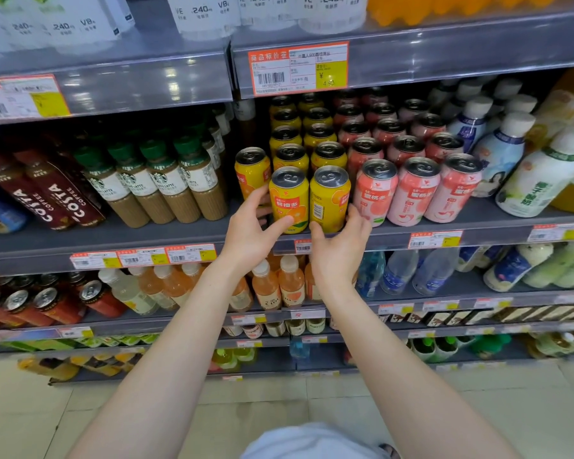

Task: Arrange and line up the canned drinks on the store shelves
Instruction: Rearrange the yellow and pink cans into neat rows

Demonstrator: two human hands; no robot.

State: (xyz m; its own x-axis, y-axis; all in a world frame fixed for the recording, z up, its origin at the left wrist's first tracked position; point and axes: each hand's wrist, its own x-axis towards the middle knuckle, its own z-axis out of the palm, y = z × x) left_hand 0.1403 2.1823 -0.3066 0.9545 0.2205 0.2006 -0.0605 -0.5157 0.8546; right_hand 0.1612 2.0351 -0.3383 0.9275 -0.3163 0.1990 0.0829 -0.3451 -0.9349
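Note:
Two rows of yellow orange-drink cans run back on the middle shelf (pixel 146 231). My left hand (pixel 251 226) wraps the front left yellow can (pixel 289 198), thumb on its front, fingers behind. My right hand (pixel 340 241) cups the front right yellow can (pixel 329 197), which shows its barcode side. A lone yellow can (pixel 252 170) stands to the left, slightly behind the front pair. Pink peach-drink cans (pixel 413 190) stand in three rows to the right.
Starbucks latte bottles (pixel 166 183) and Costa coffee bottles (pixel 47 193) stand left of the cans. White milk-drink bottles (pixel 540 173) stand at the right. Price tags line the shelf edges. Lower shelves hold more bottles and cans.

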